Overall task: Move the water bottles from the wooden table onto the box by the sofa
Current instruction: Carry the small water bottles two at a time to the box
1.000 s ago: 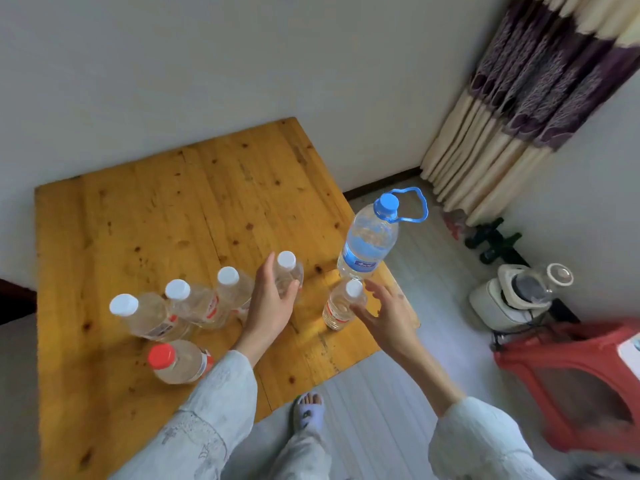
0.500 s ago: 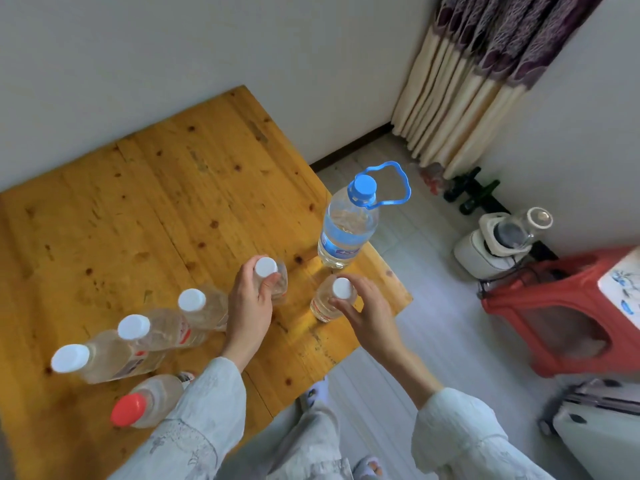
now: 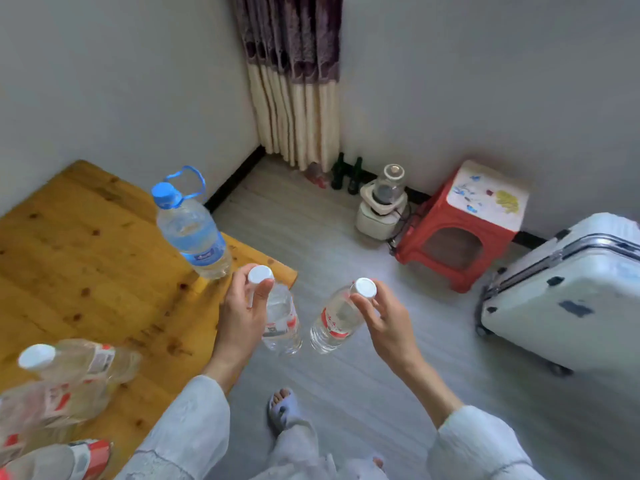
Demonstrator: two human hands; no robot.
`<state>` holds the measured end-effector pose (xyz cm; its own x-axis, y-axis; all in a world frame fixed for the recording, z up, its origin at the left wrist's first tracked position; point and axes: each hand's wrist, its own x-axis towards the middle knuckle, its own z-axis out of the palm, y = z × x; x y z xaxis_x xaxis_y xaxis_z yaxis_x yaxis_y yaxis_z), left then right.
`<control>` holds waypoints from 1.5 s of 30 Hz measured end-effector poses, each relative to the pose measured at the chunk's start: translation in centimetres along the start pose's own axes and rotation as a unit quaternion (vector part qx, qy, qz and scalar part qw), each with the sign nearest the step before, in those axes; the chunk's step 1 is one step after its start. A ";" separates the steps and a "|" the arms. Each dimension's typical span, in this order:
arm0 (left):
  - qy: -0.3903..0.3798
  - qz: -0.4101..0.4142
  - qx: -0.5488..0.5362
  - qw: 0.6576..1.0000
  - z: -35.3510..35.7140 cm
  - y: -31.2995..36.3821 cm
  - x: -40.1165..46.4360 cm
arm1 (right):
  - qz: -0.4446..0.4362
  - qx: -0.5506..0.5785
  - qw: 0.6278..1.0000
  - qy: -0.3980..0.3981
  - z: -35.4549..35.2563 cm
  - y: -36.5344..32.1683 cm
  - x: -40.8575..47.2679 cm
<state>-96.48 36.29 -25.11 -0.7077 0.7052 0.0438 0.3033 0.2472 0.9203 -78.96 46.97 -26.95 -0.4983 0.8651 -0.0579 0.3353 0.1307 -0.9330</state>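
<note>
My left hand (image 3: 242, 317) pinches a small white-capped water bottle (image 3: 282, 323) by its neck, off the corner of the wooden table (image 3: 86, 265). My right hand (image 3: 384, 320) holds a second small bottle (image 3: 334, 323) by its cap over the floor. Both bottles hang in the air. A large bottle with a blue cap and handle (image 3: 190, 230) stands near the table's right edge. Several small bottles (image 3: 69, 375) stand blurred at the table's near left. The box and the sofa are out of view.
A red plastic stool (image 3: 460, 237) stands against the far wall with a white appliance (image 3: 381, 206) to its left. A white suitcase (image 3: 568, 299) stands at the right. Dark bottles (image 3: 346, 174) sit under the curtain (image 3: 294, 81). My slippered foot (image 3: 282, 407) is on the grey floor.
Both hands have lifted their small bottles off the table and carried them right, over the floor. The view has swung to the right, bringing the stool and the suitcase into sight.
</note>
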 end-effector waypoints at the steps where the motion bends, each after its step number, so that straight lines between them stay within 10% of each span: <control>1: -0.018 0.016 0.002 1.000 1.9 1.0 -0.6 | 0.005 0.005 1.000 0.024 -2.5 0.5 -1.0; 12: -0.285 0.157 -0.073 0.943 26.7 14.4 -11.9 | 0.070 0.035 0.944 0.320 -28.4 8.2 -16.6; 25: -0.609 0.269 -0.088 0.741 54.8 27.9 -30.8 | 0.183 0.049 0.746 0.639 -50.0 16.3 -35.3; 36: -0.749 0.301 -0.071 0.585 75.3 37.0 -45.8 | 0.250 0.055 0.605 0.754 -66.5 23.0 -45.0; 45: -0.781 0.318 -0.038 0.536 88.2 41.4 -58.8 | 0.284 0.072 0.538 0.790 -77.6 30.2 -53.7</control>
<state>14.01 63.66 -23.84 0.9390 0.3422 0.0339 0.0974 -0.3593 0.9281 19.95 42.02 -24.42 0.9925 0.0926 -0.0795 -0.0469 -0.3123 -0.9488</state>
